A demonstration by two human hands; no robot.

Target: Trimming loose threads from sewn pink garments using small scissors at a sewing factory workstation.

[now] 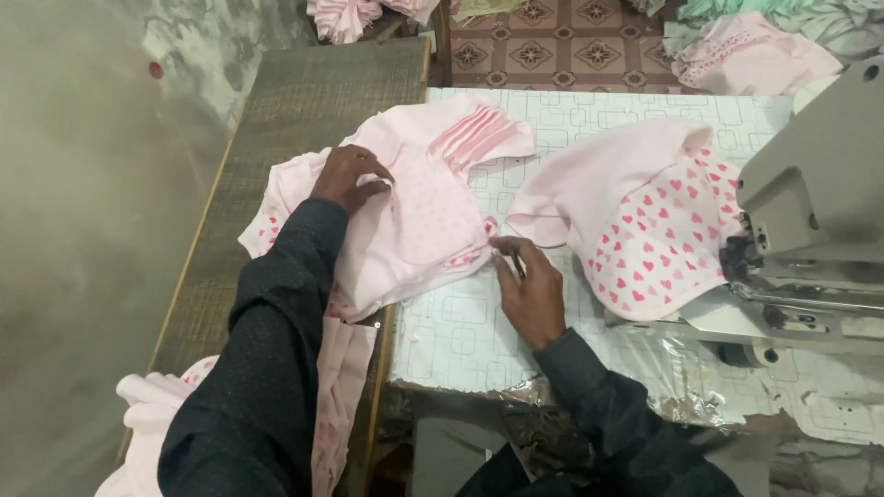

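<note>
Head view looks down on a sewing station where the left hand [348, 178] lies at about ten o'clock from the frame's centre, fingers curled and pinching a fold of the pale pink garment [414, 216]. That grip appears to keep the loose cloth from sliding while it is spread flat. The right hand [529, 287] sits near five o'clock of that garment, fingers close together and pressed down on its lower edge against the counter [460, 336], seemingly pinning the hem rather than closing around it. The garment itself is spread across the counter's left end, its pleated frill [479, 133] pointing toward twelve o'clock. At three o'clock from the hands, a second pink piece with red hearts [658, 239] lies draped up to the sewing machine [810, 202], one edge tucked close under the head, likely so it stays within reach of the needle. More pink cloth [147, 414] hangs off the wooden bench [295, 110] at seven o'clock, and further pink pieces [746, 57] rest on the floor at one o'clock.
</note>
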